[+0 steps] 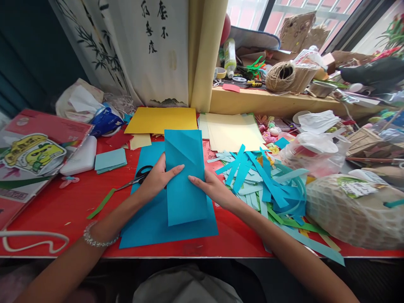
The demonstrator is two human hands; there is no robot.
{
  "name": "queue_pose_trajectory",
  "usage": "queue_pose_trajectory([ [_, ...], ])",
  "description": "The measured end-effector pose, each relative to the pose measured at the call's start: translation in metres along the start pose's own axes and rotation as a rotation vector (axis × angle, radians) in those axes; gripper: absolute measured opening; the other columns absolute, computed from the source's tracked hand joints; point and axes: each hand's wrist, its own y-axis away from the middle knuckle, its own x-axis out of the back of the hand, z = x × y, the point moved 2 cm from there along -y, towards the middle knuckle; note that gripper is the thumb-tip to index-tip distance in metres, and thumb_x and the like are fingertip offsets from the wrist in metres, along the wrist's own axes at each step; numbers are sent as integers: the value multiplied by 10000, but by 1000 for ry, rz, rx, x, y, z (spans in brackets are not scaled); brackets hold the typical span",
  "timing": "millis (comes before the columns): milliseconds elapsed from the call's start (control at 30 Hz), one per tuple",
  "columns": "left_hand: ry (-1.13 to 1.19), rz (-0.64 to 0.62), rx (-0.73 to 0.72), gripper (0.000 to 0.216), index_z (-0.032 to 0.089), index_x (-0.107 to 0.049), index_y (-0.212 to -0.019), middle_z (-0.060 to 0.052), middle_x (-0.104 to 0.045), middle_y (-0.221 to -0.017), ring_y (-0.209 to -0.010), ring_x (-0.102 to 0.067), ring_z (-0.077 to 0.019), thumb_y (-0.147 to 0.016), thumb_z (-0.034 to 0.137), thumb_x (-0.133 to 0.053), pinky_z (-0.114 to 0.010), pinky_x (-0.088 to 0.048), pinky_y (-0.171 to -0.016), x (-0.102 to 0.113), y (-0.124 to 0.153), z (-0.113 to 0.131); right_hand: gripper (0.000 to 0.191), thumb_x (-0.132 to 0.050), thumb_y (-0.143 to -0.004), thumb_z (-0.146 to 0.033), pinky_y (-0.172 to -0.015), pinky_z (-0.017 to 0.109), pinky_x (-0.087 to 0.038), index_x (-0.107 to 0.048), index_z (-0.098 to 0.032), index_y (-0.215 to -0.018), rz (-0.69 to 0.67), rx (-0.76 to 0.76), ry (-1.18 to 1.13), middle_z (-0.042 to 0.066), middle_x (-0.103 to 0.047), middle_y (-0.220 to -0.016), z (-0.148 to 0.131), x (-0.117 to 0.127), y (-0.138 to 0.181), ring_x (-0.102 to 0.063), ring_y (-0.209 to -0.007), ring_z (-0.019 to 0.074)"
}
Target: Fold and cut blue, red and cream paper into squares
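Between my two hands I hold a folded piece of blue paper (pixel 186 198) upright, with a diagonal crease across its top part. My left hand (pixel 160 173) grips its left edge, thumb on the front face and fingers behind. From the right edge, my right hand (pixel 212 185) holds it the same way. Beneath it lies a larger blue sheet (pixel 142 229) on the red table. Black-handled scissors (pixel 143 174) rest by my left hand, partly hidden by it, with a green paper strip (pixel 101 204) at their tips.
A pile of cut paper strips (pixel 252 185) spreads to the right, beside a net-wrapped bundle (pixel 350 210). Yellow sheets (pixel 162 120) and cream sheets (pixel 235 130) lie at the back. Light blue squares (pixel 110 160) sit at left. Twine (pixel 279 78) stands on the cluttered sill.
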Motion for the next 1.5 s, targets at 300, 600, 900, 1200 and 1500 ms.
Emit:
queue_pose_trajectory([
  [300,-10,65,-106,594,287,-286,-1357,-65,-411,-1411,-1222,-464,-268,-832,395,-544,-407,-503,-907,1,3,-2,335,-417,-879,-515,-725,326,-525,-561,-226,-968,157,120,231,43,-579,-894,-17,6,4,-566,-828,174],
  [600,-32,54,-149,587,277,-275,-1362,-63,-395,-1422,-1240,-445,-254,-844,379,-531,-394,-485,-940,0,4,0,270,-472,-869,-428,-640,270,-499,-541,-194,-754,149,204,149,5,-512,-711,-22,11,1,-533,-667,118],
  [900,-41,46,-128,613,292,-243,-1373,-62,-363,-1443,-1259,-423,-265,-841,395,-531,-396,-480,-946,-2,5,-2,356,-375,-906,-466,-735,340,-522,-571,-244,-1103,256,211,379,34,-585,-854,-22,12,4,-567,-807,173],
  [1200,-38,-46,-103,647,303,-227,-1386,-67,-368,-1443,-1265,-415,-288,-833,398,-549,-418,-487,-934,-6,7,-6,579,-320,-930,-452,-812,392,-519,-162,-279,-1459,287,213,524,52,-530,-1261,-24,5,9,-558,-1026,237],
  [1500,-73,-6,-145,674,305,-226,-1394,-56,-405,-1419,-1286,-389,-276,-822,396,-571,-413,-464,-966,-10,11,-7,474,-339,-939,-368,-688,389,-522,-286,-234,-1391,378,250,547,94,-622,-1077,-22,4,11,-598,-938,249],
])
